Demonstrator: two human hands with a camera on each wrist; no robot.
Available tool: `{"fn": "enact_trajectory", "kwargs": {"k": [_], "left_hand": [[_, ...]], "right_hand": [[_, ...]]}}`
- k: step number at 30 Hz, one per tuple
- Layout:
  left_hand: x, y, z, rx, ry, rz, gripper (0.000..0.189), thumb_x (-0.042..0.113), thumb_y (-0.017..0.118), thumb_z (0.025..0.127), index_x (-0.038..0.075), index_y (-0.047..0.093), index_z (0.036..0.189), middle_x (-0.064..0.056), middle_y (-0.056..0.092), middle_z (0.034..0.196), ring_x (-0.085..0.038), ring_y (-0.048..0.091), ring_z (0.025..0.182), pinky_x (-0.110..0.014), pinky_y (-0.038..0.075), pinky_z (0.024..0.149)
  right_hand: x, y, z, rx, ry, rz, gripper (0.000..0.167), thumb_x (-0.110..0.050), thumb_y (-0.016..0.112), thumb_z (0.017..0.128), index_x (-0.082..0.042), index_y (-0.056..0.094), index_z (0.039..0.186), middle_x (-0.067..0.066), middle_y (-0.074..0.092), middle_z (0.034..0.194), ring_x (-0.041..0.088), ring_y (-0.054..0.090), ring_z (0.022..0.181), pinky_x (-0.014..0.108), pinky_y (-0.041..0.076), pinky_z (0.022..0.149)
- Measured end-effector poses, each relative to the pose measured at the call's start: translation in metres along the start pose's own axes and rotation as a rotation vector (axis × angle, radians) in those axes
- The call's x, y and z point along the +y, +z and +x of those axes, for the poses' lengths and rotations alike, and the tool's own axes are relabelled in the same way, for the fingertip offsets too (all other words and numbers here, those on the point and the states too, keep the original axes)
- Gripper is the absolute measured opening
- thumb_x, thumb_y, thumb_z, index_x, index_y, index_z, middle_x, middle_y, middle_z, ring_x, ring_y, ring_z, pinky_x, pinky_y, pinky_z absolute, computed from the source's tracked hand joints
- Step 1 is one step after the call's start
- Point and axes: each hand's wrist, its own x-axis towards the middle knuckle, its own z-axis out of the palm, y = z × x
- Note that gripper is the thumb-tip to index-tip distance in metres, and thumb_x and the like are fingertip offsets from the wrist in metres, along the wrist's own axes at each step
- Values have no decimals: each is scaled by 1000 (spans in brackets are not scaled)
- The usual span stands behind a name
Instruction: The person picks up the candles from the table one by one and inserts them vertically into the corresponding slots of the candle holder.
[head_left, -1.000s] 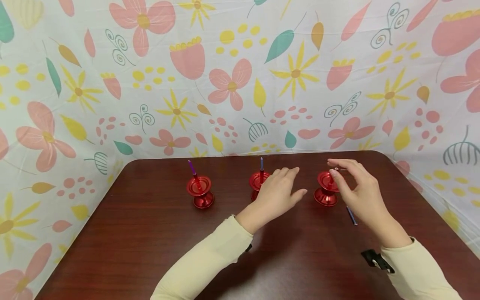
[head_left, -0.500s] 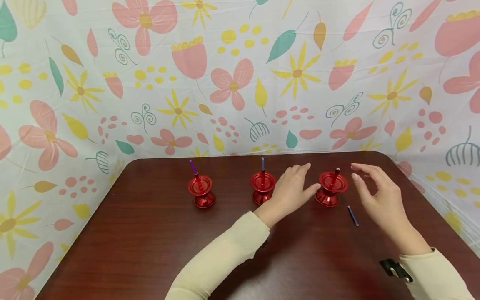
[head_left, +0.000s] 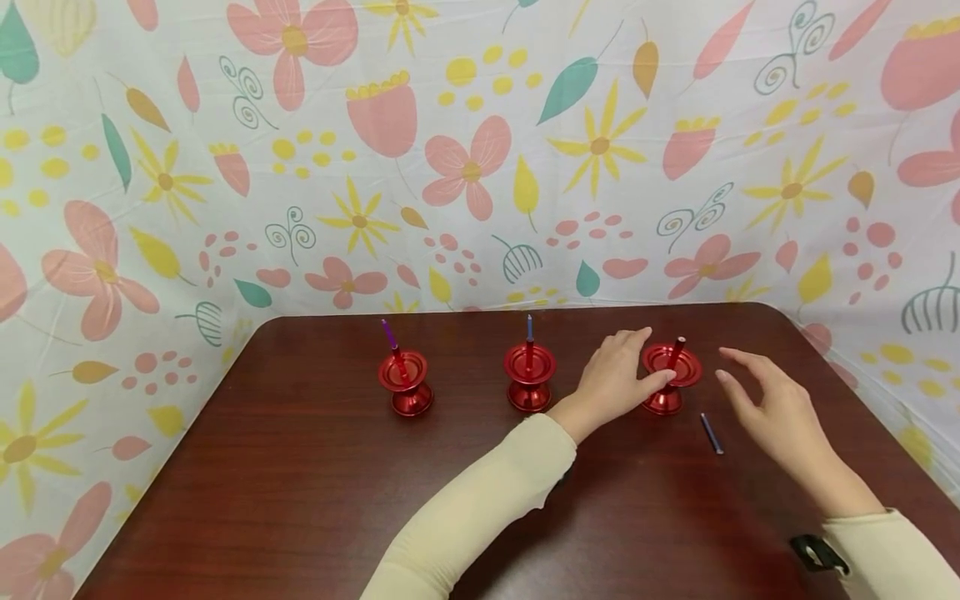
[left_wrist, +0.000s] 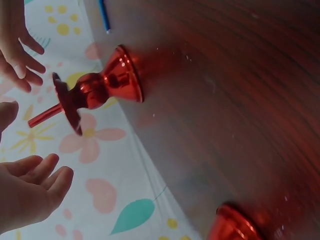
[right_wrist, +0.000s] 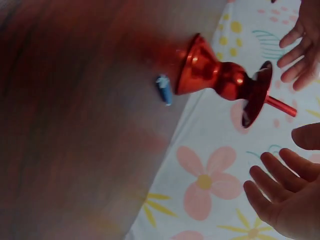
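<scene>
At the right of the table stands a shiny red candle holder with a bare upright tube in its dish. My left hand is beside its left side, fingers extended and overlapping the dish edge in the head view. My right hand hovers to its right, fingers loosely bent, with nothing in it. Both wrist views show the holder between the two hands, its tube free of any candle. A thin dark-blue candle lies on the table between this holder and my right hand.
A middle red holder bears an upright blue candle. Farther left, another red holder has a purple candle leaning left. The dark wooden table ends at a flowered cloth behind.
My left hand has moved right, from in front of the middle holder to the right-hand holder. My right hand has drawn away to the right, uncovering that holder's tube and the loose candle.
</scene>
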Motion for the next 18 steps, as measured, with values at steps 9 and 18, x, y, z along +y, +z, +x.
{"fn": "enact_trajectory", "kwargs": {"k": [9,18], "left_hand": [[7,19,12,-65,-63,1,78,55,62,87,12,37,148,2,46,143,-11,43,130,-22,38,103],[8,29,15,-102,-105,58,83,59,60,86,10,35,148,2,46,142,-10,44,129,-22,39,102]], "right_hand": [[16,5,-6,-211,56,-67,41,-14,63,93,10,52,125,36,52,122,54,48,111,67,37,88],[22,12,-13,-447,72,-238,57,-25,68,89,20,52,121,43,45,126,60,40,117,73,35,86]]}}
